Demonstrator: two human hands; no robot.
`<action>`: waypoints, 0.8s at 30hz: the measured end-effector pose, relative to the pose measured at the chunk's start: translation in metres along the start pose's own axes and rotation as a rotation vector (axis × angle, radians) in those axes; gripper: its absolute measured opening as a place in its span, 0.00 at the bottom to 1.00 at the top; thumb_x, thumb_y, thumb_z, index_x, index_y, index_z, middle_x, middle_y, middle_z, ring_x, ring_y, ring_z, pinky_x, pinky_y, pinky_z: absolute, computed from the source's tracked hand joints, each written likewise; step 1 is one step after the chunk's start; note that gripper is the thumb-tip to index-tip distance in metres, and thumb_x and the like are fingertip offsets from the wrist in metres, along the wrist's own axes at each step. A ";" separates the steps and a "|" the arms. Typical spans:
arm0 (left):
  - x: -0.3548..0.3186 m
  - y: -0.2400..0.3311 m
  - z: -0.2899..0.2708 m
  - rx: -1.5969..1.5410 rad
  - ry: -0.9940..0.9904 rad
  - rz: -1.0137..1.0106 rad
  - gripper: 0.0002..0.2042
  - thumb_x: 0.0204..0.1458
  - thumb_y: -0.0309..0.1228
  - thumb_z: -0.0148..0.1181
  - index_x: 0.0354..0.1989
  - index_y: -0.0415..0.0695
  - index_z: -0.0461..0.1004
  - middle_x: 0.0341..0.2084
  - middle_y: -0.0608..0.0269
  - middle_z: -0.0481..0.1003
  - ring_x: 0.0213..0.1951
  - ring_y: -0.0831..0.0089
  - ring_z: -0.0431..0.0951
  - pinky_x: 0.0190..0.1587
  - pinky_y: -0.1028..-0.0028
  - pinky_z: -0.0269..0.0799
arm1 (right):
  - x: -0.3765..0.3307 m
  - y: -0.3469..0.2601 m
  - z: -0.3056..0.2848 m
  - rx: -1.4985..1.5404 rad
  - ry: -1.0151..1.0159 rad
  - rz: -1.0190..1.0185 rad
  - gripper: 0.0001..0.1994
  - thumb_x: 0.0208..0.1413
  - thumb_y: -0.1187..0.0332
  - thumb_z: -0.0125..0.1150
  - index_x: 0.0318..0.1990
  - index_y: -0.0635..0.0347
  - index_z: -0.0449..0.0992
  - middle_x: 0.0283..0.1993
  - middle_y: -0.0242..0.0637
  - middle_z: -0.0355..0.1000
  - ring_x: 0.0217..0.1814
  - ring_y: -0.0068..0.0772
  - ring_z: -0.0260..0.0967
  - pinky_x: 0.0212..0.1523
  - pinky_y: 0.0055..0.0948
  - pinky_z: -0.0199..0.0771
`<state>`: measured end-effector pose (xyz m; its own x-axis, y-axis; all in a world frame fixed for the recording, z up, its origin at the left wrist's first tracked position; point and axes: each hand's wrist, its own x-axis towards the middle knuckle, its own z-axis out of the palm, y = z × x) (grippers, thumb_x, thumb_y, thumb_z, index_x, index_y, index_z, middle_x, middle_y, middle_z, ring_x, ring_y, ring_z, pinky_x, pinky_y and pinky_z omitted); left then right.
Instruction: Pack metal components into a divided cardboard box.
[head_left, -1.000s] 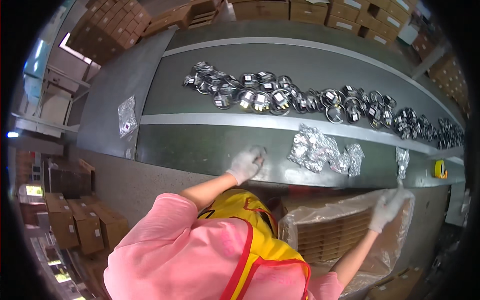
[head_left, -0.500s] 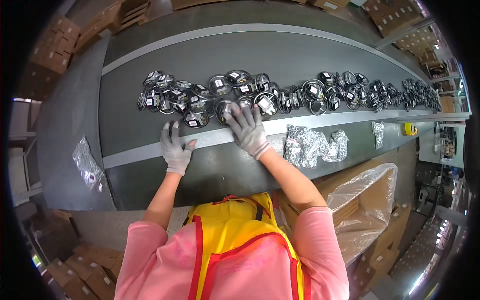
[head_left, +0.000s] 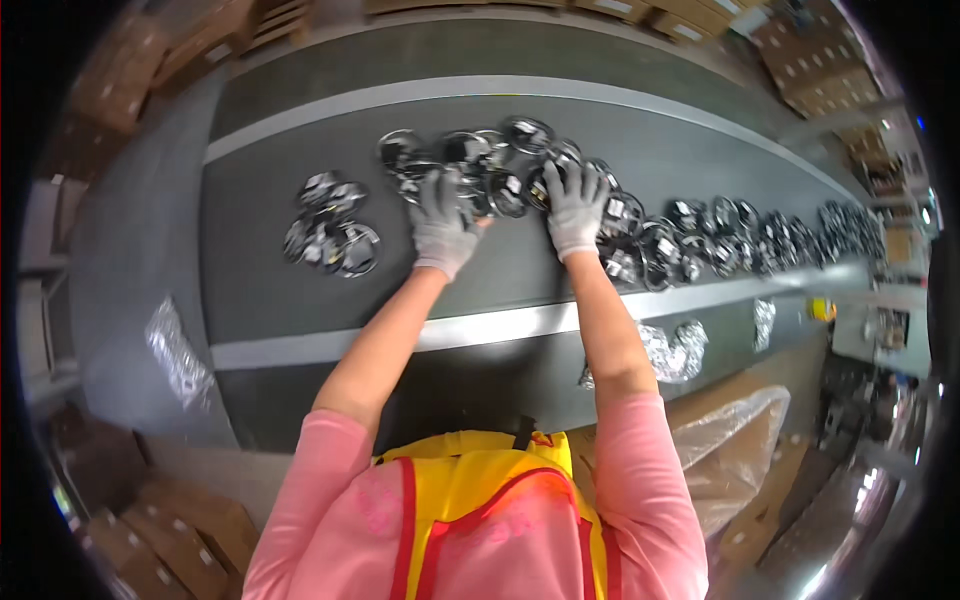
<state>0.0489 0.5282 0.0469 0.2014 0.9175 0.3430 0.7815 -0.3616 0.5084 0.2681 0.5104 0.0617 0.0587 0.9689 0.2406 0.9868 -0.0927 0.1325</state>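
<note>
Both my hands wear pale grey gloves and reach over the dark conveyor belt (head_left: 300,310). My left hand (head_left: 445,232) lies with its fingers apart on the near edge of a group of coiled black cables (head_left: 463,150) with pale labels. Further right, my right hand (head_left: 577,205) is spread too, its fingertips on the coils at that group's right end. Neither hand has closed round a coil. A smaller cluster of coiled cables (head_left: 330,225) sits apart, left of my left hand. Motion blurs the coils slightly.
More coiled cables (head_left: 745,235) run along the belt to the far right. Silvery plastic packets (head_left: 672,352) lie on the near ledge beyond the metal rail (head_left: 480,330), with a yellow tape roll (head_left: 822,309) further right. Another packet (head_left: 178,355) is at left; a plastic-lined carton (head_left: 735,440) stands below.
Both hands have moved forward and right, from the near rail onto the belt. The middle coils have shifted away and right, splitting from the left cluster. The view has tilted slightly.
</note>
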 end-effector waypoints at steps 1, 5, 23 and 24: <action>0.008 0.001 0.004 -0.001 0.015 -0.004 0.48 0.33 0.48 0.72 0.64 0.52 0.51 0.60 0.52 0.53 0.65 0.55 0.51 0.57 0.49 0.55 | 0.010 0.011 0.007 -0.037 -0.006 0.054 0.31 0.47 0.69 0.55 0.63 0.40 0.61 0.63 0.41 0.59 0.67 0.54 0.50 0.67 0.61 0.43; 0.005 0.025 -0.010 -0.065 -0.101 -0.182 0.38 0.37 0.36 0.70 0.60 0.55 0.59 0.59 0.51 0.54 0.59 0.48 0.60 0.58 0.52 0.59 | 0.036 0.028 0.018 -0.110 0.040 0.278 0.21 0.52 0.67 0.50 0.56 0.45 0.67 0.57 0.40 0.62 0.62 0.52 0.55 0.61 0.57 0.51; -0.078 -0.039 -0.094 -0.094 -0.143 0.133 0.11 0.44 0.30 0.61 0.38 0.49 0.75 0.42 0.59 0.73 0.41 0.57 0.75 0.41 0.64 0.73 | -0.026 0.016 -0.019 -0.111 -0.048 0.052 0.20 0.47 0.68 0.56 0.51 0.46 0.72 0.59 0.38 0.64 0.65 0.46 0.56 0.63 0.51 0.53; -0.071 -0.050 -0.100 -0.021 -0.144 0.102 0.14 0.41 0.30 0.63 0.40 0.50 0.75 0.45 0.60 0.71 0.46 0.57 0.72 0.47 0.62 0.70 | -0.015 0.011 -0.019 -0.148 -0.070 0.150 0.20 0.47 0.68 0.57 0.51 0.46 0.72 0.58 0.39 0.65 0.64 0.46 0.57 0.63 0.51 0.54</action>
<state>-0.0636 0.4643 0.0765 0.3628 0.8897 0.2773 0.7406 -0.4559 0.4937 0.2749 0.4908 0.0781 0.2185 0.9547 0.2020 0.9337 -0.2647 0.2410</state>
